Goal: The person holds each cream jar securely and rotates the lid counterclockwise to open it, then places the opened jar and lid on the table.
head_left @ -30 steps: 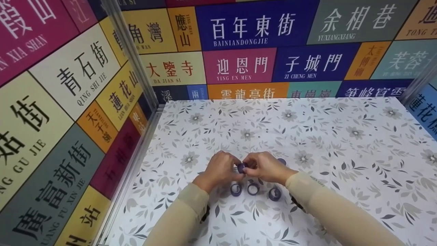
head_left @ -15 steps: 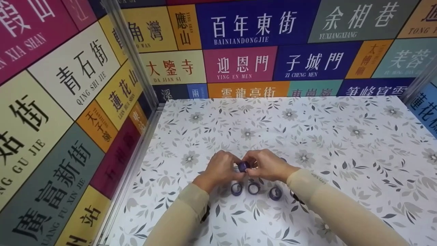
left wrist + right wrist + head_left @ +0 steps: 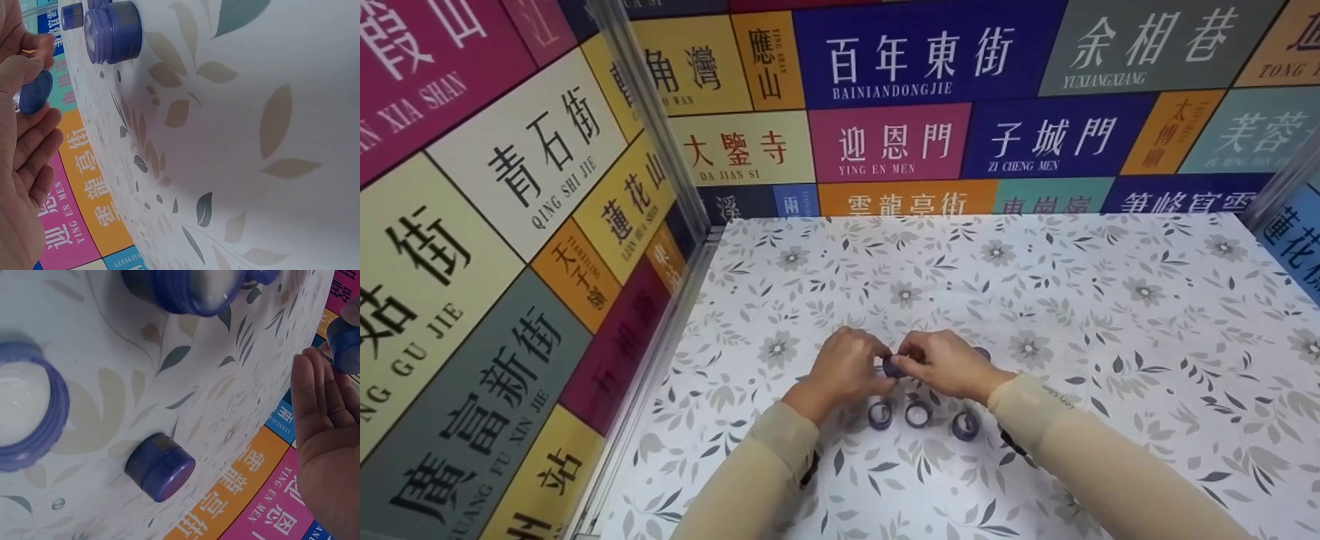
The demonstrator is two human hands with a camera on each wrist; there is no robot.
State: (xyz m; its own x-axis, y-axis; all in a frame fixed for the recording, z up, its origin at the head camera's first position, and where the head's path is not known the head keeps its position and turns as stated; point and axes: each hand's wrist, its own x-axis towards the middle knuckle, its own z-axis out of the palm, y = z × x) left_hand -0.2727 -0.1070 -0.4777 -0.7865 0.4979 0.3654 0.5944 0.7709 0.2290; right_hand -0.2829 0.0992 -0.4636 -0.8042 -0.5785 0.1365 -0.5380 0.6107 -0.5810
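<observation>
Above the table, both hands meet at one small purple cream jar (image 3: pixel 891 366). My left hand (image 3: pixel 847 367) holds it from the left between thumb and fingers. From the right, my right hand (image 3: pixel 949 364) pinches it with thumb and index finger at its top end. In the right wrist view the held jar (image 3: pixel 344 346) shows near the right fingertips; the left wrist view shows its round blue-purple end (image 3: pixel 36 90). Just below the hands stand three open jars: a left jar (image 3: pixel 879 414), a middle jar (image 3: pixel 918 414) and a right jar (image 3: pixel 964 425).
White cream fills an open jar (image 3: pixel 22 405) in the right wrist view. A lidded jar (image 3: pixel 160 467) stands farther back, partly behind the right hand in the head view. The table (image 3: pixel 1110 315) has a leaf-patterned cover. Sign-printed panels (image 3: pixel 885 142) border its back and left.
The right fingers have shifted around the held jar, which showed more of its round end half a second ago and is more covered now. Both arms stay in place.
</observation>
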